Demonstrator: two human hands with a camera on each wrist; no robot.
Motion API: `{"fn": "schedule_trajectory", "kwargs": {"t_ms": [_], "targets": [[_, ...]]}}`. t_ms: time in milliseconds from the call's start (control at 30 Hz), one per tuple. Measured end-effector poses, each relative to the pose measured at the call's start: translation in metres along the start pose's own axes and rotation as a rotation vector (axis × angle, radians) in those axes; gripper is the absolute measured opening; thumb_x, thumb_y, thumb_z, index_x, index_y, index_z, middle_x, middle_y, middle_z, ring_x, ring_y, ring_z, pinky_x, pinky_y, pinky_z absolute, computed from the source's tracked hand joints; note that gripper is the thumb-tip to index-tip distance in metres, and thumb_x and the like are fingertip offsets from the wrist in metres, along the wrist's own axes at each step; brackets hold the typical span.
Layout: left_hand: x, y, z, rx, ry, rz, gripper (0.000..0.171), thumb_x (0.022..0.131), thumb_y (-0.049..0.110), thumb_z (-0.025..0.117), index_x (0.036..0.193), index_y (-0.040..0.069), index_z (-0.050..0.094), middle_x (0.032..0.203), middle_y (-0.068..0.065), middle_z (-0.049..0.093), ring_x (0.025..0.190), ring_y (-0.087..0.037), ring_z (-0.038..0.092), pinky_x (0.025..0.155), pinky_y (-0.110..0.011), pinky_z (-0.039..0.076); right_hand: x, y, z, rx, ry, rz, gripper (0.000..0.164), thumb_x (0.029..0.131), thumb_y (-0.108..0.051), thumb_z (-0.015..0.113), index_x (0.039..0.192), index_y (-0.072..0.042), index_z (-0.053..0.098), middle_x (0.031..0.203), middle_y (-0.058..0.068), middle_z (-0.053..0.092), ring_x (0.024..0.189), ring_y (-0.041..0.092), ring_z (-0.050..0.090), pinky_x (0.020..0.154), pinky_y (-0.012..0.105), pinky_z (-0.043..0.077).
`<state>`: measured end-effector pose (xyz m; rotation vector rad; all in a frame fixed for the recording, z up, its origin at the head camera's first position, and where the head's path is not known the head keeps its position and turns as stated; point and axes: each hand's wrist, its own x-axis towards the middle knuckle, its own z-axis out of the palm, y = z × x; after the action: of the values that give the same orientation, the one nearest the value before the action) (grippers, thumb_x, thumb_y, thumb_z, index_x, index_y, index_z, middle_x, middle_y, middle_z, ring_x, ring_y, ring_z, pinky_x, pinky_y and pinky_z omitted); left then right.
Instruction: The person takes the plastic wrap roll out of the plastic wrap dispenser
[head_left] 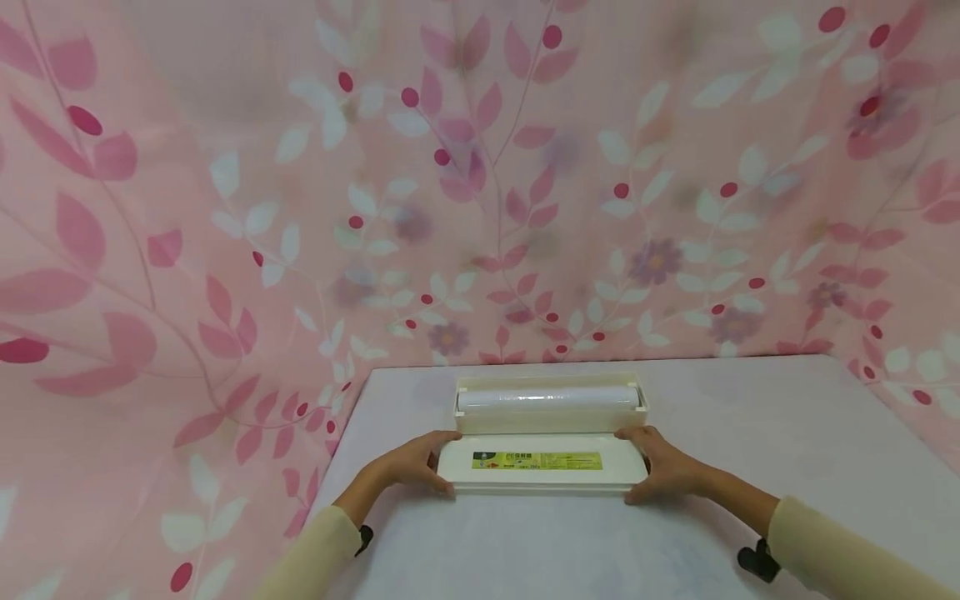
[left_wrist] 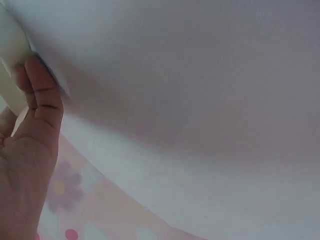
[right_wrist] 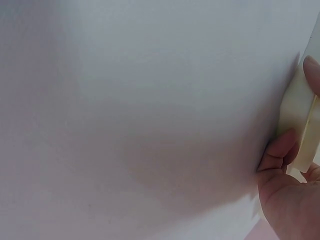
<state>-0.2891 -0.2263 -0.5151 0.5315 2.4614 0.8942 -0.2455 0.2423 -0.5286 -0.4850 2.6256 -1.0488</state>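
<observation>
In the head view, a cream plastic cling film box (head_left: 551, 424) stands open-topped, a roll of clear-wrapped film (head_left: 547, 399) lying lengthwise inside. Just in front of it is its white lid (head_left: 536, 482), bearing a yellow-green label (head_left: 537, 461). My left hand (head_left: 414, 461) grips the lid's left end, and my right hand (head_left: 667, 468) grips its right end, thumbs at the near edge. Whether lid and box are joined cannot be told. In the wrist views, the curled fingers of the left hand (left_wrist: 32, 135) and right hand (right_wrist: 287, 187) meet the cream plastic at the frame edges.
A pale cloth-covered table (head_left: 525, 550) lies under everything. Pink leaf-patterned fabric (head_left: 487, 208) hangs behind and along both sides. Dark straps (head_left: 759, 561) sit at the wrists below the cream sleeves (head_left: 840, 542).
</observation>
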Motion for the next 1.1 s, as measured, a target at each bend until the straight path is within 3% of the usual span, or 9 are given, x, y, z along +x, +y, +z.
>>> {"fn": "schedule_trajectory", "kwargs": {"t_ms": [167, 300, 433, 533, 667, 800, 933, 1000, 1100], "targets": [[-0.008, -0.002, 0.003, 0.024, 0.016, 0.024, 0.097, 0.069, 0.031, 0.091, 0.149, 0.012, 0.04, 0.091, -0.001, 0.052, 0.075, -0.014, 0.049, 0.063, -0.027, 0.041, -0.004, 0.0, 0.01, 0.023, 0.017, 0.043, 0.102, 0.061, -0.03, 0.094, 0.144, -0.007, 0.039, 0.137, 0.025, 0.035, 0.12, 0.036, 0.042, 0.099, 0.061, 0.038], [-0.016, -0.007, 0.003, -0.013, 0.005, 0.007, 0.097, 0.07, 0.031, 0.091, 0.15, 0.015, 0.037, 0.087, -0.004, 0.057, 0.073, -0.013, 0.052, 0.062, -0.027, 0.044, -0.007, 0.0, 0.014, -0.002, 0.023, 0.041, 0.107, 0.061, -0.032, 0.094, 0.146, -0.003, 0.035, 0.136, 0.026, 0.036, 0.119, 0.036, 0.044, 0.098, 0.06, 0.041], [-0.022, -0.012, -0.003, -0.088, 0.019, -0.014, 0.097, 0.074, 0.034, 0.087, 0.153, 0.018, 0.032, 0.121, -0.012, 0.059, 0.078, -0.015, 0.059, 0.069, -0.029, 0.049, -0.012, -0.003, 0.008, -0.01, 0.021, 0.044, 0.112, 0.064, -0.035, 0.092, 0.149, -0.001, 0.027, 0.136, 0.027, 0.036, 0.11, 0.03, 0.047, 0.09, 0.047, 0.046], [-0.025, -0.017, -0.007, -0.109, 0.036, -0.029, 0.092, 0.08, 0.041, 0.081, 0.153, 0.02, 0.03, 0.146, -0.013, 0.043, 0.087, -0.016, 0.059, 0.073, -0.03, 0.052, -0.02, -0.006, -0.001, 0.023, 0.01, 0.072, 0.11, 0.072, -0.037, 0.087, 0.151, 0.003, 0.022, 0.135, 0.028, 0.038, 0.104, 0.025, 0.052, 0.083, 0.039, 0.048], [-0.029, -0.022, -0.012, -0.02, 0.116, -0.025, 0.081, 0.087, 0.051, 0.071, 0.152, 0.018, 0.035, 0.148, -0.018, 0.04, 0.093, -0.017, 0.058, 0.074, -0.033, 0.054, -0.031, -0.009, -0.015, 0.02, 0.037, 0.092, 0.095, 0.086, -0.042, 0.075, 0.151, 0.003, 0.023, 0.137, 0.029, 0.041, 0.105, 0.026, 0.058, 0.082, 0.041, 0.052], [-0.03, -0.022, -0.016, 0.103, 0.273, 0.0, 0.074, 0.092, 0.054, 0.062, 0.15, 0.013, 0.039, 0.15, -0.019, 0.037, 0.109, -0.027, 0.058, 0.091, -0.047, 0.051, -0.033, -0.01, -0.027, -0.1, 0.15, 0.034, 0.084, 0.093, -0.05, 0.063, 0.152, -0.002, 0.027, 0.141, 0.031, 0.036, 0.109, 0.035, 0.058, 0.081, 0.052, 0.052], [-0.026, -0.015, -0.018, 0.21, 0.354, 0.006, 0.075, 0.094, 0.06, 0.053, 0.153, 0.016, 0.035, 0.16, -0.018, 0.024, 0.139, -0.042, 0.038, 0.107, -0.068, 0.032, -0.028, -0.008, -0.035, -0.291, 0.283, -0.005, 0.082, 0.094, -0.055, 0.058, 0.153, -0.007, 0.029, 0.147, 0.031, 0.03, 0.114, 0.049, 0.054, 0.084, 0.068, 0.047], [-0.023, -0.011, -0.018, 0.277, 0.373, 0.002, 0.078, 0.094, 0.063, 0.05, 0.156, 0.02, 0.031, 0.164, -0.016, 0.018, 0.146, -0.044, 0.026, 0.109, -0.072, 0.024, -0.025, -0.006, -0.039, -0.384, 0.329, -0.009, 0.083, 0.093, -0.057, 0.057, 0.154, -0.009, 0.028, 0.151, 0.031, 0.027, 0.119, 0.053, 0.052, 0.086, 0.073, 0.042], [-0.02, -0.007, -0.019, 0.386, 0.42, -0.006, 0.08, 0.093, 0.065, 0.049, 0.158, 0.023, 0.026, 0.166, -0.015, 0.01, 0.149, -0.044, 0.019, 0.11, -0.073, 0.02, -0.021, -0.002, -0.044, -0.472, 0.373, -0.026, 0.085, 0.093, -0.058, 0.057, 0.157, -0.012, 0.025, 0.157, 0.03, 0.019, 0.127, 0.054, 0.045, 0.09, 0.075, 0.037]]}}
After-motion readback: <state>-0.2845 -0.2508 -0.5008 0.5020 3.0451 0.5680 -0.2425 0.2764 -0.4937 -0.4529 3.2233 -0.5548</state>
